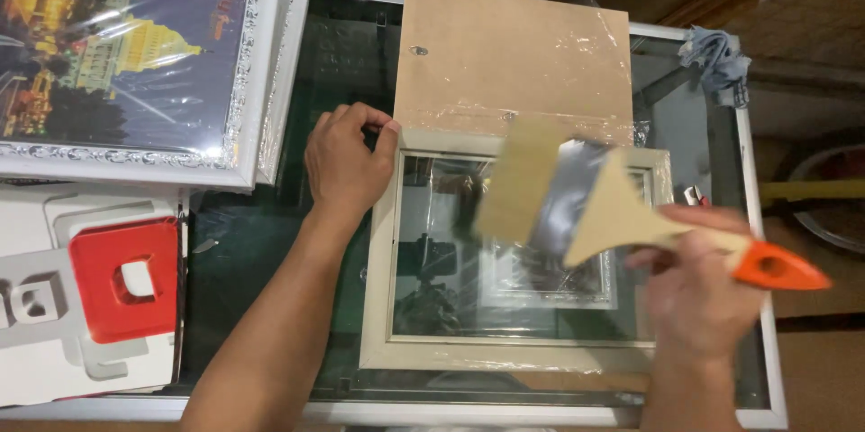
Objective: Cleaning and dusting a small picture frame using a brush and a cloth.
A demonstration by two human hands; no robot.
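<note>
A cream picture frame (378, 297) with a glass pane lies flat on a glass-topped table (243, 252). My left hand (347, 162) rests on the frame's top left corner, fingers curled against it. My right hand (698, 283) grips a wide paintbrush (577, 198) by its wooden handle with an orange end. The brush's tan bristles hover blurred over the upper part of the pane. A brown backing board (509, 54) wrapped in clear film lies just beyond the frame.
A white ornate framed night picture of a domed building (126, 45) lies at the top left, over more frames. A red and white foam shape (122, 279) sits at the left. A blue-grey rag (716, 54) lies at the far right corner.
</note>
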